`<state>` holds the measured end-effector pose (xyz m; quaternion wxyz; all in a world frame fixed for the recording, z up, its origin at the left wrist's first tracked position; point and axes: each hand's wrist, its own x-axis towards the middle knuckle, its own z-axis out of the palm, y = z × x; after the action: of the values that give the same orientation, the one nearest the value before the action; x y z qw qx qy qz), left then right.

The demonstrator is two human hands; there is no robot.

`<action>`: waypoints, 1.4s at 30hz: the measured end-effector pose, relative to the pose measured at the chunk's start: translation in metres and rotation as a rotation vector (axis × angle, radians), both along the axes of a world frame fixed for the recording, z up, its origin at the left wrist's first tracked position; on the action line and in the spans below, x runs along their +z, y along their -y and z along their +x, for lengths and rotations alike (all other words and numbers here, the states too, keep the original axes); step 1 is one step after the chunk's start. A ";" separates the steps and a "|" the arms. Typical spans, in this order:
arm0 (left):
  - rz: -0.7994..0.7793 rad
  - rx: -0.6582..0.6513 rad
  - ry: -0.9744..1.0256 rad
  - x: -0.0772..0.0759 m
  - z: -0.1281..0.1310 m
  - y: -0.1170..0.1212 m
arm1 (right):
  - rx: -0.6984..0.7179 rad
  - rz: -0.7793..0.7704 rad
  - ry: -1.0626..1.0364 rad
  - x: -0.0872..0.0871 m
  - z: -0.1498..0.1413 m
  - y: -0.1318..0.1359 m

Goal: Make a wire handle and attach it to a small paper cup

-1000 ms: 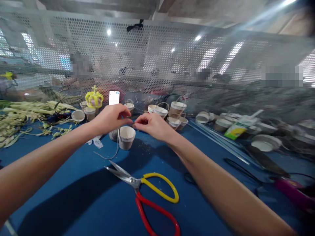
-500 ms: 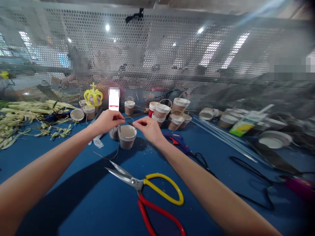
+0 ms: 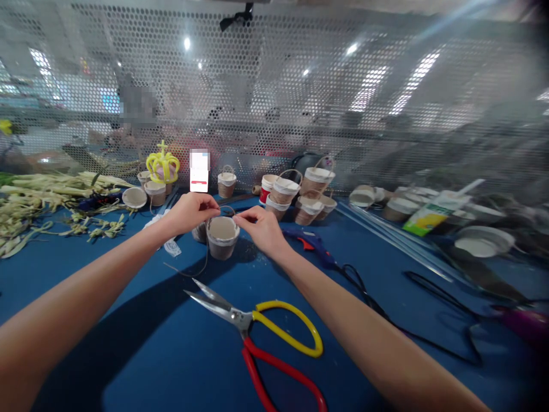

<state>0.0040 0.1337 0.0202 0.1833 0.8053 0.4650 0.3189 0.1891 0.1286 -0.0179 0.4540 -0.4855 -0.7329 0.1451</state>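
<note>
A small brown paper cup [image 3: 222, 236] stands upright on the blue table [image 3: 141, 343]. My left hand [image 3: 190, 210] pinches one end of a thin wire handle [image 3: 226, 209] at the cup's left rim. My right hand [image 3: 260, 227] pinches the other end at the right rim. The wire arches over the cup's mouth. Another small cup [image 3: 199, 232] lies just behind, partly hidden by my left hand. A loose strand [image 3: 189, 271] curls on the table in front of the cup.
Scissors [image 3: 261, 337] with a yellow and a red handle lie open near me. A blue glue gun [image 3: 312, 243] with a black cord lies to the right. Several finished cups [image 3: 295, 194], a yellow crown [image 3: 162, 166], a phone [image 3: 199, 170] and pale leaf strips [image 3: 43, 197] line the perforated screen.
Both hands have come down from above the cup to its rim, bringing the wire with them. The view has dropped slightly and the glue gun now shows.
</note>
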 end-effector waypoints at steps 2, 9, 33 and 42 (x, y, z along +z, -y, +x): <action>-0.001 -0.007 0.000 -0.002 -0.001 -0.001 | 0.000 0.004 0.004 -0.001 0.000 0.001; 0.021 -0.014 -0.016 -0.003 -0.002 0.000 | 0.014 0.019 0.036 -0.001 0.000 0.005; -0.165 -0.177 0.268 -0.031 -0.001 0.052 | 0.076 0.029 0.035 0.021 0.008 0.050; -0.295 -0.345 0.493 -0.015 -0.005 0.108 | 0.229 0.029 0.089 0.071 0.011 0.114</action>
<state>-0.0012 0.0252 0.0052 0.4561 0.7355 0.3048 0.3976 0.2003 0.0151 0.0526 0.4086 -0.3977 -0.8050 0.1638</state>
